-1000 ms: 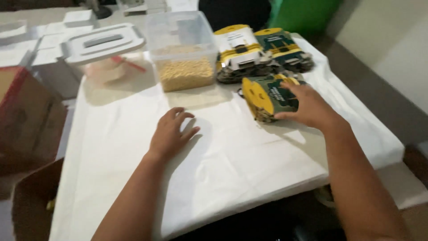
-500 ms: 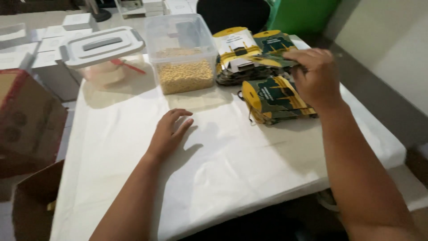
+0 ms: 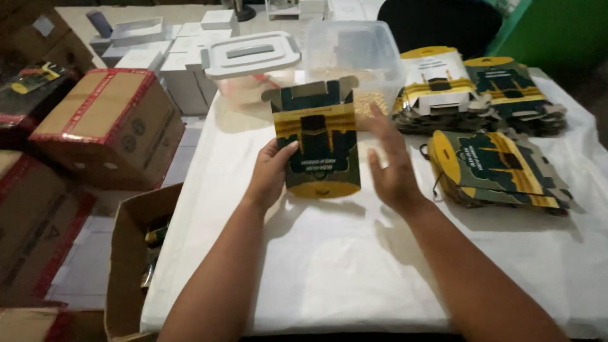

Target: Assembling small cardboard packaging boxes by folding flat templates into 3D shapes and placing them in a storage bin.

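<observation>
Two bare hands are working over the white-covered bench (image 3: pixel 354 266), both reaching in from the near edge. The left hand (image 3: pixel 271 172) is gripping a flat green and yellow carton (image 3: pixel 318 140) by its left edge, thumb lying across the printed front and the other fingers hidden behind, so this grip is clamped on the carton. The carton is being held upright above the middle of the bench, its open flaps pointing away from the person. The right hand (image 3: pixel 389 166) is hovering at the carton's right edge with fingers spread and straight; its grip is standing wide apart, and whether the fingertips are touching the card cannot be told. Just to the right, a stack of flat cartons (image 3: pixel 497 170) is lying on the cloth, and two more stacks (image 3: pixel 481 95) are sitting behind it. Beyond the held carton, a clear plastic tub (image 3: pixel 354 60) of pale grains is standing beside a lidded white container (image 3: pixel 252 63). Left of the bench, an open cardboard box (image 3: pixel 130 253) is sitting on the floor, with a taped brown box (image 3: pixel 104 123) further off.
</observation>
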